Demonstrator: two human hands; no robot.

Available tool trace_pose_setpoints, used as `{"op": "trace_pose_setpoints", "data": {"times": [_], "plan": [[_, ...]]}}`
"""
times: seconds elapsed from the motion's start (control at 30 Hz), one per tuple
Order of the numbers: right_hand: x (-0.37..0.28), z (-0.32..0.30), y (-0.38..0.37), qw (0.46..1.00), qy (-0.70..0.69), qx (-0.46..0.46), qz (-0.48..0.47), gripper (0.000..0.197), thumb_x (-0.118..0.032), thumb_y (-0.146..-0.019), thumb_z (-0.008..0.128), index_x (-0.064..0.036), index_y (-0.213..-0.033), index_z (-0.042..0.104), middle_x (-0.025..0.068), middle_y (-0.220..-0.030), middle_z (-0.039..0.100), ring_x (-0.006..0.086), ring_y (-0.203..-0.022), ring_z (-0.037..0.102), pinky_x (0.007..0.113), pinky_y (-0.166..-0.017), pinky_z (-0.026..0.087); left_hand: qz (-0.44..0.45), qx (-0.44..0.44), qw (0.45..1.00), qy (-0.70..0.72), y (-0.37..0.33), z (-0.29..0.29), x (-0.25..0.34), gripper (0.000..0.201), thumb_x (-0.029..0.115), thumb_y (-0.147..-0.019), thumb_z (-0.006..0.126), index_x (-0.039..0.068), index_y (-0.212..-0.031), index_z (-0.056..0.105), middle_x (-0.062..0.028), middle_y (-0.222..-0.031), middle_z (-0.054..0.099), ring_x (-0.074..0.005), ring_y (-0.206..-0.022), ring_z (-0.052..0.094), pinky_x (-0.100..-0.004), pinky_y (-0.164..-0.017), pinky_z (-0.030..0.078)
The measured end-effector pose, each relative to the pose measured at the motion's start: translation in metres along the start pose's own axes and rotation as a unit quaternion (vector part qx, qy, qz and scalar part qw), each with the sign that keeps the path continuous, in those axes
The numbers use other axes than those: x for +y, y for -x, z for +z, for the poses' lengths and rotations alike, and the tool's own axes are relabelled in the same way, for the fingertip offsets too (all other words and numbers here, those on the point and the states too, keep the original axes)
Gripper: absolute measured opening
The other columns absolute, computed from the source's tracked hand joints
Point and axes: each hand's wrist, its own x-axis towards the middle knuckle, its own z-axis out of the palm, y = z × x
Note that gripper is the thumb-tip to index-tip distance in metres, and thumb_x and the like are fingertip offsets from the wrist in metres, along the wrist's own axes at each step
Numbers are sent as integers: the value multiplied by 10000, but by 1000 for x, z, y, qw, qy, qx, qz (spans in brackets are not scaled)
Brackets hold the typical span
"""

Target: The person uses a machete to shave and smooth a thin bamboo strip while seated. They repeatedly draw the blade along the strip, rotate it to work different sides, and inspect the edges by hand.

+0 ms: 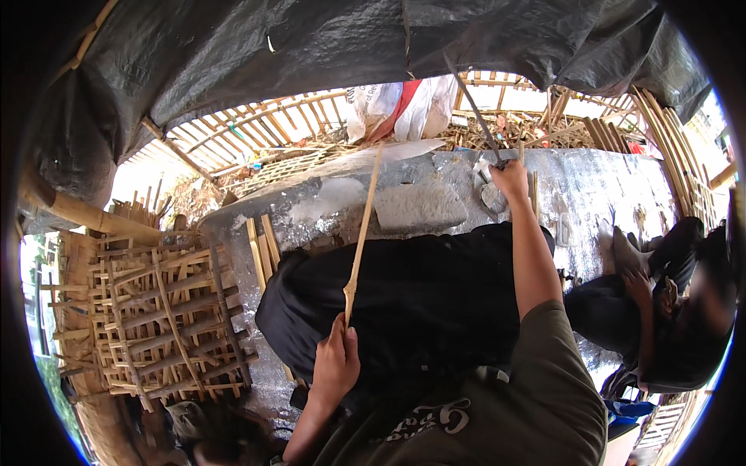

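Note:
My left hand (335, 366) is closed around the lower end of a long, thin bamboo strip (363, 241), just below a knot in it. The strip stands up and leans a little to the right, over my legs in black cloth (412, 287). My right arm reaches far forward. At its end my right hand (510, 180) is closed on a long knife (480, 116), whose narrow dark blade points away from me and to the left. The blade and the strip are well apart. The knife's handle is mostly hidden in my fist.
A flat grey stone block (420, 206) lies beyond my legs on a grey sheet (326, 198). Cut bamboo strips (264, 245) lie left of my knees, near a stacked bamboo lattice (163, 318). Another person (660, 311) sits at right. A black tarp (311, 54) hangs low overhead.

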Motion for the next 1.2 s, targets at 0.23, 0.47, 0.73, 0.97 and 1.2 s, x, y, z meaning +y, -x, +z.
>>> {"op": "trace_pose_setpoints", "data": {"times": [0.23,0.47,0.73,0.97,1.2], "plan": [[-1,10,1,996,68,-46,-16,542,-465,-810,748,-7,-1098,719,235,-1153,708,417,-1106,671,491,-948,537,99,30,995,6,-43,16,-10,276,87,-1028,498,-90,-1238,530,-321,-844,657,-489,-781,653,-530,-659,515],[32,4,-39,980,164,-87,-77,658,-527,-773,746,36,-1106,682,276,-1150,692,411,-1116,665,494,-954,526,108,8,992,-66,-110,19,-21,276,128,-1009,563,-29,-1235,544,-265,-909,682,-470,-819,653,-540,-689,511],[144,-64,-28,945,290,-132,-67,510,-466,-771,762,-4,-986,765,239,-941,739,396,-943,717,480,-848,561,217,49,949,-225,-159,8,-40,381,275,-1004,593,64,-1320,560,-157,-896,716,-369,-726,701,-456,-637,579],[260,-84,75,969,238,-22,59,358,-285,-853,565,-15,-1003,746,309,-984,695,480,-975,682,546,-861,529,273,-32,896,-349,-218,22,-62,382,359,-1011,562,188,-1352,583,-120,-970,717,-328,-787,716,-445,-687,587],[305,-70,95,965,230,-55,111,295,-204,-855,607,-37,-1081,696,300,-961,701,456,-956,699,552,-822,540,245,-122,927,-256,-260,61,-116,369,330,-1004,581,185,-1343,600,-128,-1075,710,-343,-976,692,-465,-817,565]]}}
